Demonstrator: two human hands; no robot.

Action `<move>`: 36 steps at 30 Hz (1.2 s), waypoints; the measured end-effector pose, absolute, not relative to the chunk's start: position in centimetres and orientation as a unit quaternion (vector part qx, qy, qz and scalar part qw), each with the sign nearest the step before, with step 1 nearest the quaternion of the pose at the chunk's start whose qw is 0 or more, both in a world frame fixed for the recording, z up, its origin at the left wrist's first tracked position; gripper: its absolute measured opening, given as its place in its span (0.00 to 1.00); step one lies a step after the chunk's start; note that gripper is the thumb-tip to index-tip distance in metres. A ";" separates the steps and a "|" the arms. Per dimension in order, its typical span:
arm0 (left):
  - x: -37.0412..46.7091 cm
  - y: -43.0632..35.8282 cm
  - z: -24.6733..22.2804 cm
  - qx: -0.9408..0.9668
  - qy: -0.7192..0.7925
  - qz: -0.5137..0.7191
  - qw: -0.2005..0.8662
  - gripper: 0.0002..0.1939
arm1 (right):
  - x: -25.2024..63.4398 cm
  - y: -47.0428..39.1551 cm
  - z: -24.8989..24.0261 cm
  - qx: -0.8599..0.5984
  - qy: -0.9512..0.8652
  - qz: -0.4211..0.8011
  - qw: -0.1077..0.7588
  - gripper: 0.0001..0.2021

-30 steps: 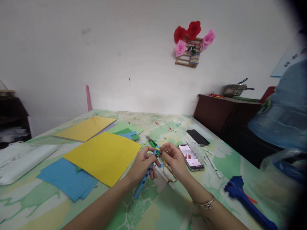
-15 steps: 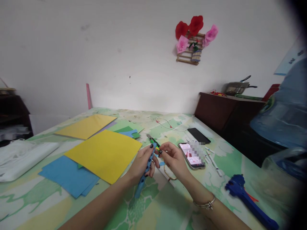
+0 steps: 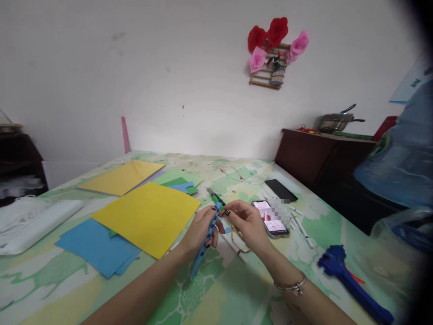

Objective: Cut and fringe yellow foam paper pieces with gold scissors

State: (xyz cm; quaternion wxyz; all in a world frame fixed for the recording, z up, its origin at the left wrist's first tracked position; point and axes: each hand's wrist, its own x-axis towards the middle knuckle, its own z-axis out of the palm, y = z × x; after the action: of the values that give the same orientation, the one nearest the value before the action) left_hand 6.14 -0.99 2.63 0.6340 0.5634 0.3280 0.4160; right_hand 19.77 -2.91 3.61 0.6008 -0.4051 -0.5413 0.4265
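Clearly, the blue strip bears dark dots lengthwise.

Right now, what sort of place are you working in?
Probably a home room used for paper crafts: coloured paper sheets lie on a map-printed table, paper flowers hang on the wall, and a cooking pot sits on a side cabinet.

Your left hand, nails painted black, grips a long blue paper strip dotted with black spots. Your right hand, black nails too, pinches its top end, with a silver bangle on that wrist. Under you is a table covered in a green, cream and pale yellow blotched cloth. On it lie a bright yellow square paper sheet, blue paper sheets and a dark blue plastic tool.
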 end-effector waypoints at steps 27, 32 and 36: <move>6.5 -1.6 2.7 0.512 0.319 0.366 0.709 0.26 | 20.0 -3.0 3.2 -0.383 -0.569 0.451 0.571 0.08; 6.5 -1.6 2.7 0.508 0.307 0.382 0.708 0.23 | 20.1 -3.0 3.2 -0.396 -0.559 0.445 0.577 0.07; 6.4 -1.5 2.6 0.506 0.301 0.397 0.704 0.20 | 20.1 -3.0 3.3 -0.402 -0.561 0.442 0.573 0.07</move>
State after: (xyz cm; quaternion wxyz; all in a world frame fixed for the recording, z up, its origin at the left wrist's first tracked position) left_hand 6.37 -1.50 2.61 0.7037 0.5061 0.3014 0.3973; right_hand 20.07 -3.04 3.26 0.5728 -0.4023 -0.5607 0.4424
